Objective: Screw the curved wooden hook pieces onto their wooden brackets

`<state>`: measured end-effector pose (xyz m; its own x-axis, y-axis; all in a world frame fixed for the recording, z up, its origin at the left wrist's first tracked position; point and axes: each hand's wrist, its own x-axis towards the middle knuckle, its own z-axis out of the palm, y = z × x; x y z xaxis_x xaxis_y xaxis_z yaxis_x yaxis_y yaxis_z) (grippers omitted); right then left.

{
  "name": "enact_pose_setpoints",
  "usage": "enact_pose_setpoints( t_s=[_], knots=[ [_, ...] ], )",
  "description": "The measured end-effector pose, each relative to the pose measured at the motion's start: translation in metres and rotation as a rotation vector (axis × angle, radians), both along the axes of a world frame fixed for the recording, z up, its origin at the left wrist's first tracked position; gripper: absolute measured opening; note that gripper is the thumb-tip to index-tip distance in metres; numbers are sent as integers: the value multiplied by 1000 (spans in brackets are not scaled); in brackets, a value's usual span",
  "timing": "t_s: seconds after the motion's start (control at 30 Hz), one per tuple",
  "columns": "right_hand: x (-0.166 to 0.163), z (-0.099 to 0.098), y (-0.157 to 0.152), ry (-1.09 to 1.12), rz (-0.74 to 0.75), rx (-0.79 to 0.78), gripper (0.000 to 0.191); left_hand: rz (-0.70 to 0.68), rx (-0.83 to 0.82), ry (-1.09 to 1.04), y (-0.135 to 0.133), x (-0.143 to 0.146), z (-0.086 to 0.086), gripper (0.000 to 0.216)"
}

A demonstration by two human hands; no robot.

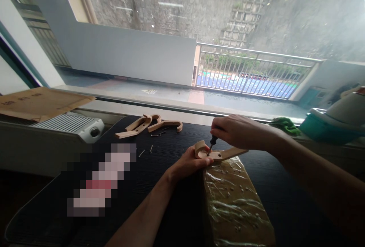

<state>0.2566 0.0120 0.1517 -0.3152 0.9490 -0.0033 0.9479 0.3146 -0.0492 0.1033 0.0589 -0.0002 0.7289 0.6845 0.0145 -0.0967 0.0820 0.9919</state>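
Observation:
A pale wooden hook lies across the far end of a long block wrapped in clear plastic, whose top is dotted with small holes. My left hand grips the hook's curved end, thumb along its near side. My right hand is closed around the dark handle of a screwdriver. The screwdriver slants down, its tip at a hole near the curve; a screw there is too small to make out. Another dark hole shows farther along the hook.
More wooden hooks lie at the table's far edge, with several loose screws nearer. A pixelated patch covers the left of the black table. Beyond stand a white ridged appliance, a green cloth, a teal container and a window.

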Motion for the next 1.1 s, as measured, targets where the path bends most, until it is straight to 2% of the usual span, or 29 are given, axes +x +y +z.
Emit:
enact_pose_setpoints(
  t_s=[0.13,0.27,0.4,0.53,0.7,0.83,1.1],
  knots=[
    [-2,0,-1,-57,-25,46,35,-5,0,-24,-1,0,0,34],
    [-3,14,-6,-79,6,-3,29,-44,-50,-77,-1,0,-1,33],
    [-6,23,-8,-87,68,-7,24,-41,-23,-82,0,0,-2,30],
    [-7,16,-5,-68,84,-11,23,-17,-15,-45,0,0,-3,32],
    [-1,2,0,-33,3,11,29,5,-39,-7,0,1,0,34],
    [-1,-1,1,-35,-28,35,34,-10,-25,-23,0,1,1,33],
    [-5,21,-6,-85,75,-21,24,-15,7,-15,-1,0,1,27]
  ],
)
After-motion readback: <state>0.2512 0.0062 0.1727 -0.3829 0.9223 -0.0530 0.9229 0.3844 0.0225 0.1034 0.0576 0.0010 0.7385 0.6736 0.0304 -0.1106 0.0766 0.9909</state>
